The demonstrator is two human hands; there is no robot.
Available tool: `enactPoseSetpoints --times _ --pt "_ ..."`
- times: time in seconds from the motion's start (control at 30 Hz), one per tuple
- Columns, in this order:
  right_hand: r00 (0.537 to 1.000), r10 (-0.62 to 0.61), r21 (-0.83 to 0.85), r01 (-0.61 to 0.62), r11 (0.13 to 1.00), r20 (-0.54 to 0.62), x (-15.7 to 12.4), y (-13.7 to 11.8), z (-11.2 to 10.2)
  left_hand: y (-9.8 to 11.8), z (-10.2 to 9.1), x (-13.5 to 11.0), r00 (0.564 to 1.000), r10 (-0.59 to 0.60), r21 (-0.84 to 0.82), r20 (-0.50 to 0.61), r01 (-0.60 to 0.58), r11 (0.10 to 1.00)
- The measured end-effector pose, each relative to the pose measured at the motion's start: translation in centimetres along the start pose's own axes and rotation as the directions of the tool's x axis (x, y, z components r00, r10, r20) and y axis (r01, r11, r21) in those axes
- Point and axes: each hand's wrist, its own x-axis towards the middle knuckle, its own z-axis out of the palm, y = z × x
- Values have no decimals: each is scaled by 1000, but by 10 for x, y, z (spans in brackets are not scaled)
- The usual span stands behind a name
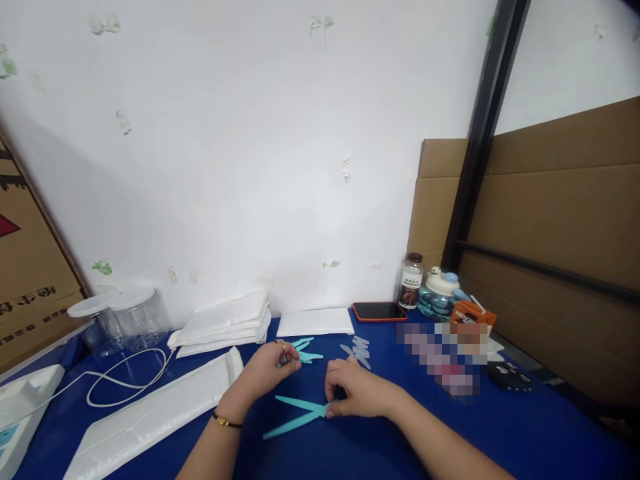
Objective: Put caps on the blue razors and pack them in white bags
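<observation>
A flat turquoise V-shaped piece (300,415) lies low over the blue tabletop, its two long pointed arms spreading to the left. The thumb and fingers of my right hand (361,390) pinch it at the joined end. My left hand (274,365) is closed, fingertips together, right beside several small turquoise strips (309,355); whatever it may hold is hidden. Just beyond my right hand sits a small group of pale grey-lilac strips (361,348), partly overlapping.
White packets (225,320) are stacked at the back left, a longer one (155,413) in front. A phone (380,311), a brown-capped bottle (411,283) and a blue-and-cream jug (437,297) line the back right. Clear jars (135,320), a cable (125,403) and a power strip (30,407) are left.
</observation>
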Motion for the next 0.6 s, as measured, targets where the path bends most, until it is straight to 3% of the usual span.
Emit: enactPoseSetpoints --times 0.1,0.2,0.37,0.53,0.6 --pt "998 12 28 -10 1000 -58 2 3 -1 15 1 -6 976 94 -141 194 -67 988" --pt "980 64 62 -53 997 -187 1 7 -8 23 5 -6 955 131 -145 266 -95 985" --pt "945 124 64 -110 992 -301 -1 26 -22 11 3 1 991 72 71 117 -81 994" --pt "869 296 41 -306 951 -396 -10 53 -36 -17 -9 3 998 -64 184 -13 66 981" --pt "857 301 4 -330 944 -417 -12 53 -37 -22 -10 3 996 -76 197 -51 85 977"
